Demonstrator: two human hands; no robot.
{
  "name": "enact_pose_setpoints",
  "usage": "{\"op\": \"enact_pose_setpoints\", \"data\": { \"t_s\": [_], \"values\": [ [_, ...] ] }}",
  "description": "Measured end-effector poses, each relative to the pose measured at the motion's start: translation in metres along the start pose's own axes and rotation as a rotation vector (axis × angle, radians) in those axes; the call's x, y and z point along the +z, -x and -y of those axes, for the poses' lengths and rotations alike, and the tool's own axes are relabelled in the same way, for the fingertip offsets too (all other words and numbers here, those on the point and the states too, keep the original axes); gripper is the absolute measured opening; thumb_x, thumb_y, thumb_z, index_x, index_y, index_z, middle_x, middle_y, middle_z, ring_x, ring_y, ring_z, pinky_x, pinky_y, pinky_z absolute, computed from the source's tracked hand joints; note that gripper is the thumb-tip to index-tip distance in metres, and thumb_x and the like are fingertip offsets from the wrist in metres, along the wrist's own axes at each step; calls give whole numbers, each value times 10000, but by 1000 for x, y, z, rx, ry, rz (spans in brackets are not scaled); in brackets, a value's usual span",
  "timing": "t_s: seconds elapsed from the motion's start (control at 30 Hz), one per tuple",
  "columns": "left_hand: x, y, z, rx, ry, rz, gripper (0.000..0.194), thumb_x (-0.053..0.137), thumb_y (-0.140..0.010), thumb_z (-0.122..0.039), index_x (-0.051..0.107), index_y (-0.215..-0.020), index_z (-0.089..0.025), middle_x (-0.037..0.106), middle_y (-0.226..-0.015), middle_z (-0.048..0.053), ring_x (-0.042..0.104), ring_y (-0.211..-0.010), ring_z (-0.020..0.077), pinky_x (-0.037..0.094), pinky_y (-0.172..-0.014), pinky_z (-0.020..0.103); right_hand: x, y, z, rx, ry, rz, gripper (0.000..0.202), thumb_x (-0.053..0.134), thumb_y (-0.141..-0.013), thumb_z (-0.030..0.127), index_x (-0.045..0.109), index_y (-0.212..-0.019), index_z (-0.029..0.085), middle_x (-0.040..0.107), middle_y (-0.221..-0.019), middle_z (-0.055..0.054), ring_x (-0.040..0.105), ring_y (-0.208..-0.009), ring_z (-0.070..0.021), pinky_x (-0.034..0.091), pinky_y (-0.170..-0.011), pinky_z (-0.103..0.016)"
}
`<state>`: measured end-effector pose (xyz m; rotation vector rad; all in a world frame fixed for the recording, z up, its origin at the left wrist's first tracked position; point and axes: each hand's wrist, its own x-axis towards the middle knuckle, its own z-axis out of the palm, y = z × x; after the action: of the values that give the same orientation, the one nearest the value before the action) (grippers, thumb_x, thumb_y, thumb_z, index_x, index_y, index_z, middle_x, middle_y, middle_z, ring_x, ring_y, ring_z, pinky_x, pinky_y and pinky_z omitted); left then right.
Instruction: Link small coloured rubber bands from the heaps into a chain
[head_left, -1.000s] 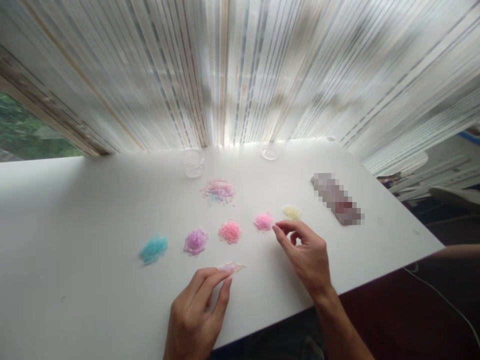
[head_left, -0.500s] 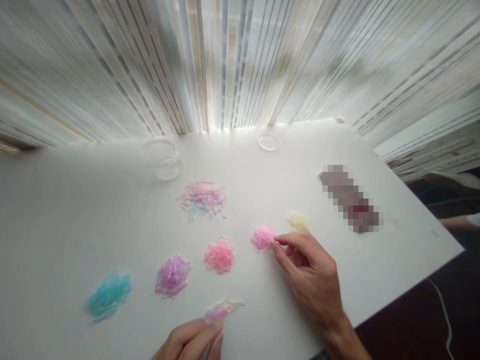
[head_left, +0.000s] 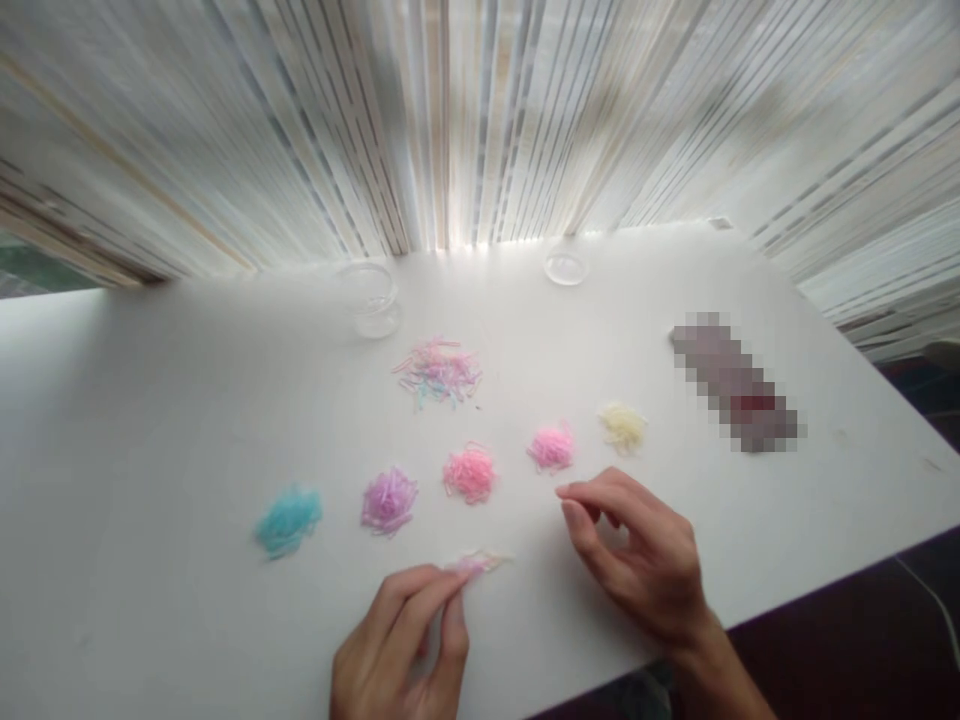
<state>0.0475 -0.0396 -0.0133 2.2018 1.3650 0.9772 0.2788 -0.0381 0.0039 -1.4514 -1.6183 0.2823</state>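
My left hand (head_left: 409, 635) pinches a small bunch of pale pink, lilac and cream strips (head_left: 484, 563) at the front. My right hand (head_left: 637, 550) hovers to its right, thumb and forefinger slightly apart and nothing visible between them. Just beyond its fingertips lies a pink pile (head_left: 551, 448), with a pale yellow pile (head_left: 622, 428) to the right. Leftward follow a coral pink pile (head_left: 470, 473), a purple pile (head_left: 389, 500) and a turquoise pile (head_left: 289, 521). Behind them is a mixed-colour pile (head_left: 441, 373).
Clear round containers (head_left: 377, 318) stand at the back left of the white table (head_left: 187, 420). A clear round dish (head_left: 565, 267) is near the back edge. A pixelated item (head_left: 735, 385) lies at the right. Striped string curtains (head_left: 480, 120) hang behind.
My right hand has drawn back from the pink pile and its fingertips have parted. More of my left hand shows, still pinching the bunch. The whole view has shifted.
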Motion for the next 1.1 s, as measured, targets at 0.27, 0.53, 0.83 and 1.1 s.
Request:
{"op": "enact_pose_setpoints", "data": {
  "t_s": [0.27,0.53,0.83,1.1],
  "values": [
    [1,-3,2,133,-82,-64,188,637,-961,-161,680,-1131,-229,692,-1021,65,622,-962,248,507,-859,409,19,24,27,-27,50,325,204,640,-945,163,686,-1127,243,680,-975,-74,674,-874,-226,602,-774,-369],
    [3,0,3,146,-87,-47,141,658,-959,-192,691,-1094,-218,708,-1045,69,616,-981,255,485,-855,413,32,34,19,-67,39,185,88,625,-959,172,687,-952,233,669,-887,-55,653,-849,-222,566,-777,-366],
    [-4,3,3,232,46,-33,144,647,-999,-225,716,-1125,-227,720,-1006,56,640,-956,226,504,-840,381,29,41,36,-22,-150,194,61,635,-985,215,687,-955,223,658,-885,-35,652,-810,-168,563,-740,-283],
    [-4,2,1,199,38,-56,105,621,-999,-214,725,-1011,-217,740,-946,50,667,-896,212,504,-796,357,27,34,37,-37,-173,184,78,625,-989,275,680,-988,220,683,-890,-46,637,-762,-162,543,-663,-281]
  ]
}}
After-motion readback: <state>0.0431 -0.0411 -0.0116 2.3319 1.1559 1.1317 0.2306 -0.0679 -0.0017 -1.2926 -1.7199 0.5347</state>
